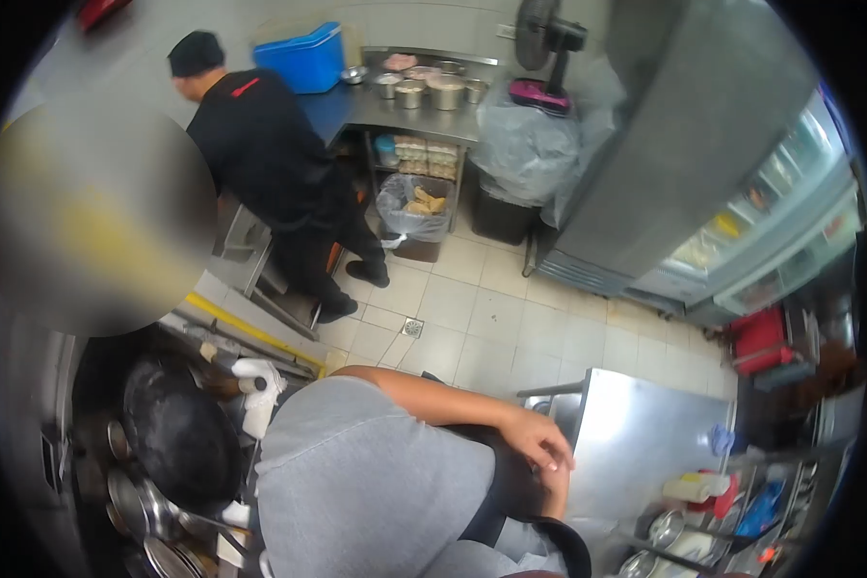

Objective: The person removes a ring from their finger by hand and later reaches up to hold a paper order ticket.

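Observation:
A grey sleeve fills the lower middle of the head view, and my left forearm stretches from it across my front to the right. My left hand (534,436) rests on top of my right wrist, its fingers bent down over it. From below comes my right hand (553,476), mostly covered by the left, so its fingers do not show. No tool or food can be seen in either hand. Beside both hands, on the right, stands a steel worktable (636,438).
Left of me a dark wok (178,433) sits on the stove near metal pots (144,506). A co-worker in black (270,144) stands at a counter ahead. Farther back are a lined bin (419,207), a fan (544,43) on a bagged bin, and a steel fridge (674,144).

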